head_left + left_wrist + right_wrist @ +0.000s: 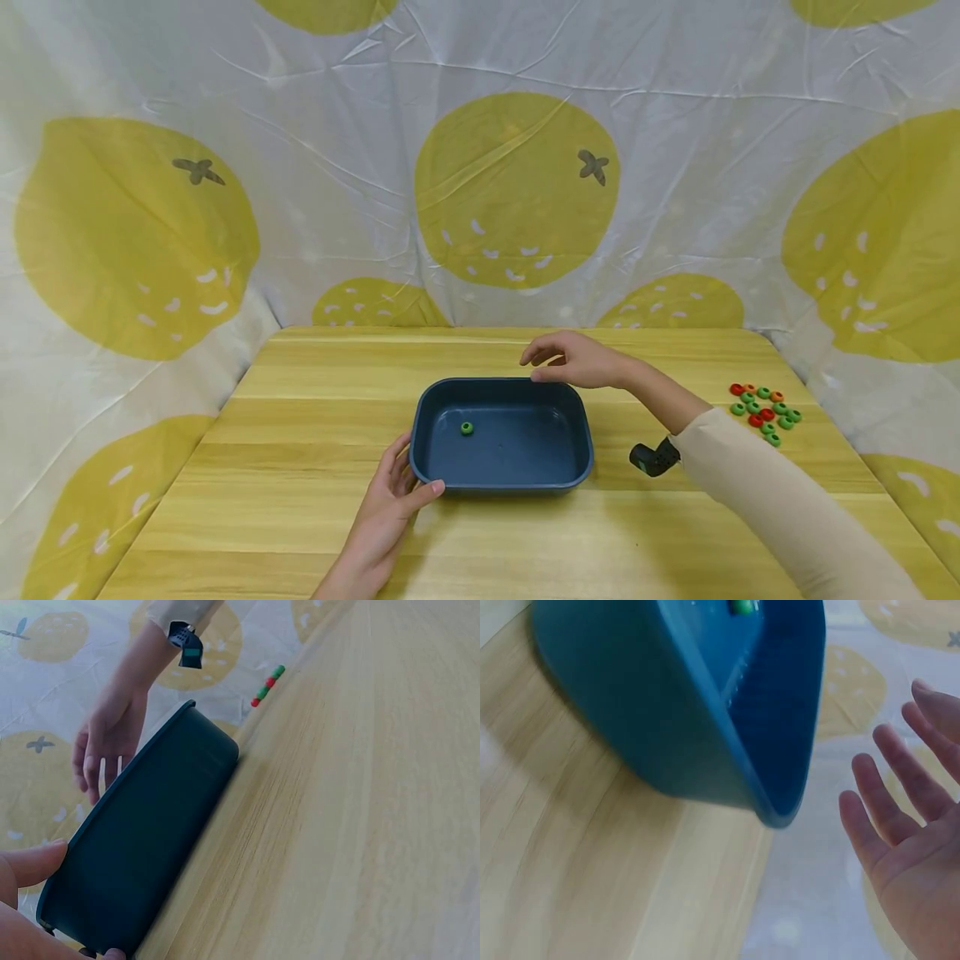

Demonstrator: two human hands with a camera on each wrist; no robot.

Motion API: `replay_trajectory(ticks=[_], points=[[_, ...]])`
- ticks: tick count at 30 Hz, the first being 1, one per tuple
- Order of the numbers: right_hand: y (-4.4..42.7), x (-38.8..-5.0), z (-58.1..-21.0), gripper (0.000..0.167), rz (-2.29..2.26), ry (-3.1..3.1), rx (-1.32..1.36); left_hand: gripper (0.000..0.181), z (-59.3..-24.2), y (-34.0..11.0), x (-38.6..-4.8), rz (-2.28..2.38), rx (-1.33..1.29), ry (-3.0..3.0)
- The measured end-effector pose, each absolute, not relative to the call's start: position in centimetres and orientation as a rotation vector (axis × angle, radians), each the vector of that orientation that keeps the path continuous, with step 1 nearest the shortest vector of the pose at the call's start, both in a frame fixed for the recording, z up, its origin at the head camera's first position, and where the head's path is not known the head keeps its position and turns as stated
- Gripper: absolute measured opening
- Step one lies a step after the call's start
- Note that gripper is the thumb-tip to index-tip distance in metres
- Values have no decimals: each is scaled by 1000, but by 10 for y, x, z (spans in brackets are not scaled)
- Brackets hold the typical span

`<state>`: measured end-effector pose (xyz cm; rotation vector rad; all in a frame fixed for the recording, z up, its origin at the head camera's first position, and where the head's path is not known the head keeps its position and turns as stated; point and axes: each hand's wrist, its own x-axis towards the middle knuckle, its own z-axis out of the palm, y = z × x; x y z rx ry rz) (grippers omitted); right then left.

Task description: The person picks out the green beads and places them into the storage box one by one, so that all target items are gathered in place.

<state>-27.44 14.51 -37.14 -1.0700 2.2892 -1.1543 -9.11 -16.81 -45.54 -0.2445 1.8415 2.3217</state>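
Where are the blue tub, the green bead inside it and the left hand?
Blue tub (517, 454), head view: bare inner floor.
Green bead (467, 430), head view: just below its hole.
Left hand (387, 507), head view: near the thumb's base.

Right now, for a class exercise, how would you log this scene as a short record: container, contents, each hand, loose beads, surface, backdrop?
Container: blue rectangular tub
Contents: one green bead, left of centre
Left hand: holds the tub's near left corner, thumb at the rim
Right hand: by the far rim, palm open, empty
Loose beads: red, orange and green, right of the tub
Surface: wood-grain table
Backdrop: pale cloth with yellow fruit print
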Motion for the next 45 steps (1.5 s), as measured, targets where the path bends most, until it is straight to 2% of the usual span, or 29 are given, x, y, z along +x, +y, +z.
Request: replay_trajectory(ticks=[45], points=[[257,-248,-393,29,-1207,2493,-783,91,-456,-167,-91,2315,-257,1853]])
